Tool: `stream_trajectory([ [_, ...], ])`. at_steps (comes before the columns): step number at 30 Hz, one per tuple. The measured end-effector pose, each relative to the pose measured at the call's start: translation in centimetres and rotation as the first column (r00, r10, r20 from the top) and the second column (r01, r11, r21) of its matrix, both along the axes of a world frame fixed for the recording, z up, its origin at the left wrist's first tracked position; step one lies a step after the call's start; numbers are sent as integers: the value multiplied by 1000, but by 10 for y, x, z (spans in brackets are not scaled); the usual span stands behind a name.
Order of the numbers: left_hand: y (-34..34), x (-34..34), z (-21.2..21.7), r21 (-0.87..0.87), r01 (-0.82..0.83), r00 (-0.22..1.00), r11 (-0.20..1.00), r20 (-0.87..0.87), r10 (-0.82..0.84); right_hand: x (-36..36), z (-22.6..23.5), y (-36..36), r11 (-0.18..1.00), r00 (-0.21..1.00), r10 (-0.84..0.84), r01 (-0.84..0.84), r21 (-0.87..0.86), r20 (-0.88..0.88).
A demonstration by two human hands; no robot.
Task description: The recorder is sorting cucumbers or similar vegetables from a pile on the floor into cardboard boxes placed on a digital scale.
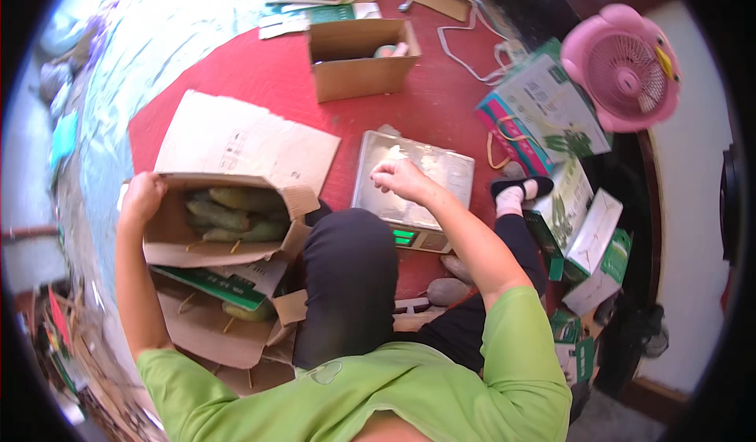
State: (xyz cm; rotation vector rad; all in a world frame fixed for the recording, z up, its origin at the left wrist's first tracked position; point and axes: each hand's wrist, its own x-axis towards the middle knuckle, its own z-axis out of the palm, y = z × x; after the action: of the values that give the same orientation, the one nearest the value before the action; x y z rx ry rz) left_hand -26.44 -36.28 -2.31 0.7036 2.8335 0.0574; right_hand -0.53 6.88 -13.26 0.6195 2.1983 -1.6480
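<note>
On the red floor point(260, 72), seen from the head camera: left hand point(142, 196) curled over the far left rim of an open cardboard box point(177, 233), fingers closed on the edge. Inside that box, several long green vegetables point(236, 213) lying side by side. Right hand point(400, 179) reaching onto the metal pan of a scale point(441, 176), fingers bent loosely around something pale, too blurred to tell what. Just beyond, a second, smaller cardboard box point(358, 68) standing open with a few pale round things inside. Flattened cardboard point(236, 139) lay behind the held box. Printed green and white cartons point(551, 111) stacked to the right, beside a pink fan point(626, 68).
</note>
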Motion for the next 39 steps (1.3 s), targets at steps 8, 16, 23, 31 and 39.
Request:
stream_trajectory([
  [8, 138, 86, 44, -59, 223, 969, 973, 119, -215, 153, -36, 65, 922, 913, -381, 386, -9, 150],
  [16, 293, 191, 76, 167, 625, 764, 763, 70, -642, 211, 10, 68, 855, 868, -496, 494, -155, 32],
  [23, 372, 337, 82, 193, 931, 308, 310, 44, -951, 273, 64, 102, 708, 665, -706, 672, -218, -243],
  [31, 370, 312, -40, -121, 942, 335, 312, 376, -864, 416, 56, 134, 269, 243, -941, 959, -87, -238],
  [39, 395, 309, -44, 141, 866, 403, 479, 370, -837, 541, -41, 132, 192, 330, -932, 801, 567, -151],
])
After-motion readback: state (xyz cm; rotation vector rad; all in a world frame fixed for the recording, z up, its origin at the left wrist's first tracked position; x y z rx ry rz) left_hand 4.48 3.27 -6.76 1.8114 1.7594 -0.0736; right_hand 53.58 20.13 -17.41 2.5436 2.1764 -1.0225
